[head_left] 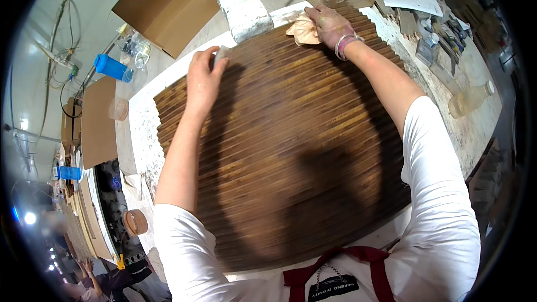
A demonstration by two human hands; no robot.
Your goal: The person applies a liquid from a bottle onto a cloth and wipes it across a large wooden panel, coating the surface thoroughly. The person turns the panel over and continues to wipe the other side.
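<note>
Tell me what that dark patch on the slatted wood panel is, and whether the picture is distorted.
Head view: the dark patch on the slatted wood panel is shadow cast by the person, with a narrower band under the left hand. Fisheye bends the slats and the workbench edges toward the rim; corners are black. The right hand and rag look sharp.

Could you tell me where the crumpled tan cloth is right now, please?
In the head view, the tan cloth lies under the right hand at the far edge of the ribbed wooden panel.

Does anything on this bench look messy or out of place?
The white bench top around the slatted wooden panel is speckled with brown stains, and a plastic bottle lies on its side near the right edge.
</note>
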